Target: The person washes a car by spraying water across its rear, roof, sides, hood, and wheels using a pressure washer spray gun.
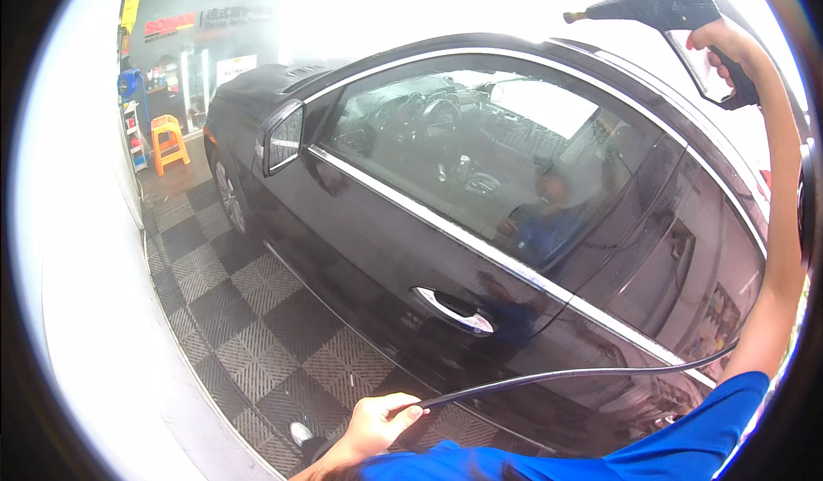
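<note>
A black pressure-washer spray gun (669, 8) with a short brass-coloured nozzle is gripped in my right hand (723, 47), raised high at the upper right. Its nozzle points left, level with the roof of a dark car (360, 224). Low in the picture, my left hand (386, 420) is closed around a black hose (546, 378), which runs right and passes behind my right arm. Both hands are apart from the car. The front door handle (453, 314) lies above and to the right of my left hand. Droplets cover the side mirror (283, 139).
Beside the car runs a floor of black and grey grid tiles (263, 352). A white wall (83, 288) stands close on the left. Farther off are an orange plastic stool (168, 143), a shelf rack (134, 137) and a blue hose reel (130, 83). Haze whitens the background.
</note>
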### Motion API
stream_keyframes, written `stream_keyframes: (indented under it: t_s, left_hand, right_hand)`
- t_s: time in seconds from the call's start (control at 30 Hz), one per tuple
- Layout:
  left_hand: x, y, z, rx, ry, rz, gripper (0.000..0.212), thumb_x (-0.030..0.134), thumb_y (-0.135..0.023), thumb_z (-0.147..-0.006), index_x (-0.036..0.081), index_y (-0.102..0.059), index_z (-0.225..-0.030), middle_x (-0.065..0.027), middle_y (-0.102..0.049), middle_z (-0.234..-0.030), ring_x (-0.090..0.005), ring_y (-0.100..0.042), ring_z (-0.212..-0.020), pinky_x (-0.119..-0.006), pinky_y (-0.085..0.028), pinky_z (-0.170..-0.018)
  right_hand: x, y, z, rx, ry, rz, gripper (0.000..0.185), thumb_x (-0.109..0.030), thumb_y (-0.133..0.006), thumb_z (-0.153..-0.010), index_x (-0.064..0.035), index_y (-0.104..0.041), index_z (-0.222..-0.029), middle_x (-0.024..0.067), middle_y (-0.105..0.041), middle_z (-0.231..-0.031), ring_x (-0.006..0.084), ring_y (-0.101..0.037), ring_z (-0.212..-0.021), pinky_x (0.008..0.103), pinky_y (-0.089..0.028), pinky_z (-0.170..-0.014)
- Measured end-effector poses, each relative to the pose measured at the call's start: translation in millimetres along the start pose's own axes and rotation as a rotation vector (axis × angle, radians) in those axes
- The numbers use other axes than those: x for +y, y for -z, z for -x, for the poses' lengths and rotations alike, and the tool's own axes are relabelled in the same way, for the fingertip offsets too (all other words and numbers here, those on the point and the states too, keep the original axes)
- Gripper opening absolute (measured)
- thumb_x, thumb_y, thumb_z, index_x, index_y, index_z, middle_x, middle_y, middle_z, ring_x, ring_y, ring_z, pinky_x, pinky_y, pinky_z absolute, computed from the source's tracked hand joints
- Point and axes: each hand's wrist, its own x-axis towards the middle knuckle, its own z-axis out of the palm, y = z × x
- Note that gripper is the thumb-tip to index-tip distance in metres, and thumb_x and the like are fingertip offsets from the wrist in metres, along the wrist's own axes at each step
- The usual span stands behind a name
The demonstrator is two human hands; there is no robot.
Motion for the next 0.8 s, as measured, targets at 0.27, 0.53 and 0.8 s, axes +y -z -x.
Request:
stream_keyframes:
  t_s: [0.27,0.53,0.8]
  left_hand:
    - [-8,159,-23,-0.078,0.042,-0.010,0.016,0.011,-0.063,-0.088,-0.001,-0.069,-0.098,-0.0050,-0.069,-0.086,-0.0080,-0.060,-0.076,-0.022,-0.047,-0.069]
    - [32,335,-39,-0.030,0.058,0.046,0.015,0.010,-0.059,-0.088,-0.003,-0.066,-0.091,-0.0091,-0.068,-0.084,-0.0135,-0.061,-0.076,-0.026,-0.048,-0.070]
    - [21,496,-74,0.029,0.152,0.084,0.020,0.015,-0.055,-0.093,-0.002,-0.065,-0.094,-0.0003,-0.061,-0.077,-0.0078,-0.050,-0.067,-0.022,-0.040,-0.059]
  right_hand:
    - [-84,-14,-32,0.119,-0.137,0.090,0.029,-0.023,-0.058,-0.068,-0.0016,-0.060,-0.086,0.0045,-0.045,-0.054,0.0144,-0.044,-0.038,0.0348,-0.039,-0.036]
    - [-228,-65,-18,-0.028,-0.358,-0.056,0.021,-0.026,-0.062,-0.071,-0.0074,-0.059,-0.078,0.0020,-0.043,-0.054,0.0124,-0.040,-0.040,0.0314,-0.033,-0.037]
    - [-252,-76,-70,0.213,-0.623,0.155,0.011,-0.011,-0.060,-0.068,-0.0021,-0.058,-0.073,0.0045,-0.047,-0.054,0.0137,-0.047,-0.041,0.0332,-0.043,-0.039]
